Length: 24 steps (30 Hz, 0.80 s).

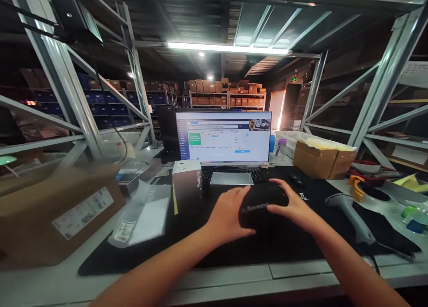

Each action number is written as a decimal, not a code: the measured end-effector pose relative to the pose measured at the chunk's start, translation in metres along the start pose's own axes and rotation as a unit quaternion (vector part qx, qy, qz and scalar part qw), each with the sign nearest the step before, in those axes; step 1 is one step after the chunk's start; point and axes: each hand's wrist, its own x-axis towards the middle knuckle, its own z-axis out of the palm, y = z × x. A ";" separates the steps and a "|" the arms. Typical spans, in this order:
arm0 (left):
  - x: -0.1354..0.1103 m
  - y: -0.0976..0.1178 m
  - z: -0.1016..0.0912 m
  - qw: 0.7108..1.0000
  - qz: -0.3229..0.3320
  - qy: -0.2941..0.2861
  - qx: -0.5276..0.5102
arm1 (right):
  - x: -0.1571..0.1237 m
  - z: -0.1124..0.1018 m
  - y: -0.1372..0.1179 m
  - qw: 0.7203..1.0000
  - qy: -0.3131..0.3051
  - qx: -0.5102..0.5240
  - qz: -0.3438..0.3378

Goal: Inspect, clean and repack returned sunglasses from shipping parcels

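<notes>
One black soft item (264, 211) lies on the black mat (160, 253) on the table (234, 275), between two hands. The left hand (229, 215) flanks its left edge and the right hand (294, 209) its right, fingers (277, 183) spread open and resting on it. Behind stand one keyboard (257, 175) and one monitor (224, 137). There are two cardboard boxes (50, 209) (323, 157) and one barcode scanner (347, 213).

Your left hand (229, 215) and right hand (294, 209) cover the sides of the black item (262, 200); its shape is lost against the dark mat (167, 253). Text on the monitor (223, 137) is too small to read.
</notes>
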 end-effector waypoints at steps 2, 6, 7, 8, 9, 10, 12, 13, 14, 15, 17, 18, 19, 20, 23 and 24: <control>0.022 -0.023 0.006 0.999 -0.040 -0.004 0.033 | 0.008 -0.024 0.006 0.996 0.083 -0.006 0.026; 0.044 -0.068 0.027 0.979 -0.151 0.019 0.134 | 0.024 -0.080 0.008 0.962 0.270 0.036 0.033; 0.042 -0.072 0.033 0.977 -0.160 0.024 0.140 | 0.028 -0.089 0.006 0.953 0.295 0.065 0.024; 0.038 -0.073 0.037 0.976 -0.159 0.029 0.146 | 0.031 -0.095 0.003 0.947 0.308 0.096 0.013; 0.031 -0.070 0.041 0.976 -0.152 0.036 0.152 | 0.034 -0.097 0.000 0.943 0.307 0.124 0.005; 0.022 -0.063 0.043 0.977 -0.140 0.045 0.157 | 0.036 -0.097 -0.003 0.943 0.298 0.146 0.000; 0.002 -0.044 0.043 0.977 -0.110 0.068 0.168 | 0.037 -0.088 -0.010 0.949 0.271 0.162 0.003; -0.009 -0.033 0.042 0.977 -0.086 0.087 0.177 | 0.036 -0.081 -0.013 0.955 0.255 0.153 0.008; -0.019 -0.023 0.039 0.973 -0.055 0.113 0.191 | 0.034 -0.073 -0.016 0.962 0.238 0.136 0.013; -0.029 -0.014 0.036 0.967 -0.017 0.146 0.209 | 0.031 -0.065 -0.017 0.969 0.218 0.114 0.016; -0.046 0.000 0.029 0.951 0.039 0.200 0.232 | 0.026 -0.049 -0.016 0.982 0.169 0.077 0.022; -0.052 0.005 0.026 0.947 0.052 0.216 0.232 | 0.025 -0.041 -0.014 0.987 0.147 0.063 0.025; -0.058 0.008 0.023 0.949 0.049 0.217 0.222 | 0.024 -0.033 -0.012 0.989 0.134 0.049 0.028; -0.062 0.010 0.020 0.955 0.037 0.211 0.205 | 0.025 -0.025 -0.008 0.991 0.128 0.033 0.030; -0.069 0.011 0.014 0.974 -0.043 0.176 0.139 | 0.031 -0.005 0.001 0.992 0.126 -0.010 0.027; -0.071 0.011 0.013 0.976 -0.071 0.166 0.120 | 0.034 -0.001 0.002 0.992 0.120 -0.011 0.025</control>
